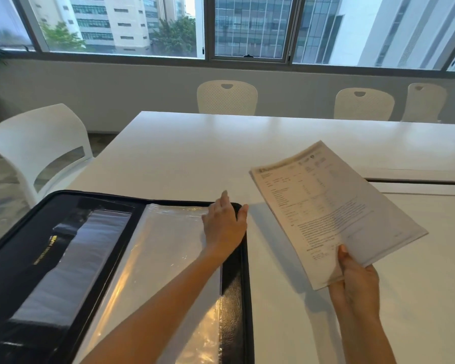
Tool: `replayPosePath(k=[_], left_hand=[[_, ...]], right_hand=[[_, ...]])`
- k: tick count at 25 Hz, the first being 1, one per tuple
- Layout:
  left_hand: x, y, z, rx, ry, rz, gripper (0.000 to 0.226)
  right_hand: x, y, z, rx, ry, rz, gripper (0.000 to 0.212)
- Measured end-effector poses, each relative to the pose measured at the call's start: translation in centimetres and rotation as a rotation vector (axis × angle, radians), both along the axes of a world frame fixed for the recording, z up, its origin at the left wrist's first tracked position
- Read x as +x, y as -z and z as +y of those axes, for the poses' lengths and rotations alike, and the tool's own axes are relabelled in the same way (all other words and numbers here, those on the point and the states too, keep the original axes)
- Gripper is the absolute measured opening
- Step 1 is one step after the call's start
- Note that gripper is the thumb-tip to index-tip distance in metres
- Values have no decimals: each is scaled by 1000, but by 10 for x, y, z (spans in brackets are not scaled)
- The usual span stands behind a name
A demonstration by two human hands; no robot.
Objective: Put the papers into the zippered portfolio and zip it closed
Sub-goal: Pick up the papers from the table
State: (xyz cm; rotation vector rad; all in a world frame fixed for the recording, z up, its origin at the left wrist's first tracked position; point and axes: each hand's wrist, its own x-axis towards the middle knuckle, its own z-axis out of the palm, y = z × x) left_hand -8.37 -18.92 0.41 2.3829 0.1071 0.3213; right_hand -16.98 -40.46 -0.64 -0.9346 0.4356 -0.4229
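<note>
The black zippered portfolio (237, 290) lies spread flat on the white table at the lower left, with clear plastic sleeves (155, 258) on its right half and a dark pocket panel on its left half. My left hand (225, 224) rests flat, fingers apart, on the top right corner of the sleeves. My right hand (355, 282) holds a stack of printed papers (331, 211) by its near corner, lifted above the table to the right of the portfolio.
The white table (195, 153) stretches ahead, with a seam to a second table (418, 179) on the right. A white chair (37, 153) stands at the left edge, and three chairs line the far side below the windows.
</note>
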Motion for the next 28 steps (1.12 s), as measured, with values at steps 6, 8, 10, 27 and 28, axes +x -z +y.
replayPosePath(k=[6,8,10,27,28], left_hand=[[12,33,-3,415,27,420,121],[10,43,-11,433,12,402,122],[9,50,-15,451,-14,346,110],[-37,64,-6,636,309,196,61],[-41,63,-5,648,332,195,60]], right_hand=[[-6,3,2,40,14,16,25],[-9,3,1,35,21,20,24],[-14,4,-1,26,46,21,24],[-30,4,19,-1,37,89,26],[-31,4,22,-3,28,87,26]])
